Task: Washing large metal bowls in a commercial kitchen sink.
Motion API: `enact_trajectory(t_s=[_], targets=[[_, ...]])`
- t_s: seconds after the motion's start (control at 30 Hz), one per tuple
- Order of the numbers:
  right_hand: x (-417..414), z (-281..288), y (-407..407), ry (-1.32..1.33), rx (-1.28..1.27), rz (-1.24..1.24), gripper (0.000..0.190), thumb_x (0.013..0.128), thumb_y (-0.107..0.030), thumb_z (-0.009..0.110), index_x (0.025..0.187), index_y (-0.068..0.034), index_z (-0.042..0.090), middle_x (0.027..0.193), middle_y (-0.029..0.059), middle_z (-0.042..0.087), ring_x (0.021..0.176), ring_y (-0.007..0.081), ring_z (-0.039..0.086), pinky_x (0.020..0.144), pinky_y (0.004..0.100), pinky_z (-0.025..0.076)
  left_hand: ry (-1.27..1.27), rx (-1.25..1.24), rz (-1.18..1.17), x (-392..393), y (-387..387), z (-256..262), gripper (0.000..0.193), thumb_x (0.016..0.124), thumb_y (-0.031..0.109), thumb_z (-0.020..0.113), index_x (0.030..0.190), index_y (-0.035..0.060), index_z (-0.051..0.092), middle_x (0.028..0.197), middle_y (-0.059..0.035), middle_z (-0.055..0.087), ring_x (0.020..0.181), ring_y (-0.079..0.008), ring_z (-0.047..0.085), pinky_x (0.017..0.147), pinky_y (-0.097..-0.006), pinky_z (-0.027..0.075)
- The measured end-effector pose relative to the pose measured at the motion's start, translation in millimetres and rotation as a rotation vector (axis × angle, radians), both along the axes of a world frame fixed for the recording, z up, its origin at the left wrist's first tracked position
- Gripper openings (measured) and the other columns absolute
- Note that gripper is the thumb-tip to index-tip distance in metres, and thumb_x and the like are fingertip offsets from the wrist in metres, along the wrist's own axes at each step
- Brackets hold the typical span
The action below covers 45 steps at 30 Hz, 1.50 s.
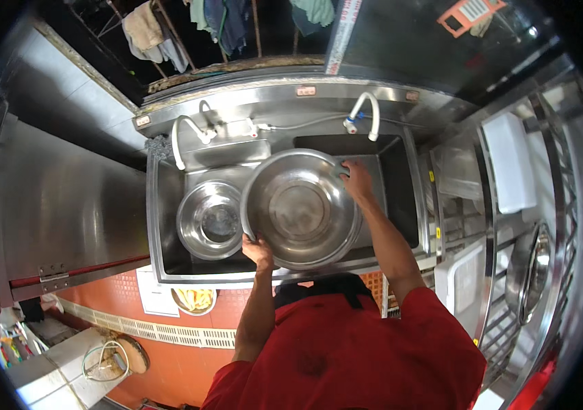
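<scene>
A large stainless steel basin (299, 210) is tilted over the middle of a double steel sink (155, 246), and its inside faces me. At its lower left edge my left hand (258, 251) grips the rim. My right hand (357, 179) is at the upper right of the basin, with a greyish-green scouring pad (341, 172) between the fingers and the inner wall. A smaller steel bowl (212, 220) rests in the left sink compartment, beside the large basin. White curved faucets stand behind the sink, one at the left (177, 143) and one at the right (373, 115).
Steel wool (158, 147) lies at the sink's back left corner. To the right stands a metal rack (489, 225) with white plastic containers (508, 161) and steel basins. A steel cabinet (71, 200) borders the sink at the left. On the floor is a bowl of yellowish pieces (195, 301).
</scene>
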State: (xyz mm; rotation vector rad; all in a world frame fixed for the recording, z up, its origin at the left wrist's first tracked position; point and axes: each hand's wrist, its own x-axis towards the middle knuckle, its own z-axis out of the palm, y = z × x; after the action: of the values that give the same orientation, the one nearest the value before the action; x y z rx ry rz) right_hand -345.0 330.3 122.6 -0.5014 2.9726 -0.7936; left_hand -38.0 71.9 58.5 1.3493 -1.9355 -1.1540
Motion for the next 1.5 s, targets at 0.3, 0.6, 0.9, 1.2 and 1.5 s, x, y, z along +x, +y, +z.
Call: enact_trajectory(t_s=[0.3, 0.6, 0.9, 1.2, 1.5], targets=[[118, -2, 72, 0.01, -0.028, -0.085, 0.041, 0.092, -0.018, 0.09, 0.129, -0.008, 0.077, 0.123, 0.0209, 0.074, 0.116, 0.0434, 0.074, 0.099, 0.051, 0.06, 0.087, -0.03, 0.063, 10, 0, -20, 0.018, 0.089, 0.01, 0.08, 0.102, -0.0012, 0.073, 0.093, -0.0255, 0.078, 0.089, -0.0506, 0.076, 0.083, -0.0572, 0.058], [263, 9, 59, -0.096, -0.1, 0.061, 0.041, 0.09, -0.018, 0.09, 0.128, -0.007, 0.079, 0.124, 0.0213, 0.072, 0.117, 0.0443, 0.072, 0.099, 0.0528, 0.058, 0.012, -0.012, 0.121, 22, 8, -13, 0.017, 0.087, 0.005, 0.079, 0.103, 0.0003, 0.074, 0.096, -0.0239, 0.079, 0.093, -0.0488, 0.077, 0.086, -0.0562, 0.058], [308, 30, -22, -0.383, -0.125, 0.543, 0.045, 0.09, -0.015, 0.088, 0.133, -0.008, 0.079, 0.136, 0.0185, 0.071, 0.128, 0.0403, 0.07, 0.108, 0.0471, 0.057, 0.038, 0.102, 0.092, 35, -3, -10, 0.029, 0.095, 0.021, 0.083, 0.111, -0.0028, 0.075, 0.1, -0.0269, 0.081, 0.098, -0.0506, 0.078, 0.087, -0.0563, 0.058], [321, 42, -124, -0.382, -0.191, 0.567, 0.042, 0.091, -0.014, 0.086, 0.132, -0.009, 0.077, 0.133, 0.0177, 0.072, 0.121, 0.0411, 0.072, 0.102, 0.0488, 0.058, 0.574, 0.951, -0.14, 79, -51, -78, 0.079, 0.116, 0.064, 0.056, 0.152, -0.0065, 0.066, 0.149, -0.0178, 0.073, 0.135, -0.0298, 0.066, 0.12, -0.0439, 0.047], [293, 10, -198, -0.38, -0.33, 0.426, 0.035, 0.095, -0.019, 0.086, 0.124, -0.006, 0.07, 0.117, 0.0203, 0.078, 0.113, 0.043, 0.074, 0.097, 0.0507, 0.057, 0.307, 0.932, 0.031, 85, -32, -2, 0.093, 0.113, 0.083, 0.037, 0.145, 0.0018, 0.07, 0.109, -0.0052, 0.068, 0.098, -0.0181, 0.064, 0.087, -0.0348, 0.054]])
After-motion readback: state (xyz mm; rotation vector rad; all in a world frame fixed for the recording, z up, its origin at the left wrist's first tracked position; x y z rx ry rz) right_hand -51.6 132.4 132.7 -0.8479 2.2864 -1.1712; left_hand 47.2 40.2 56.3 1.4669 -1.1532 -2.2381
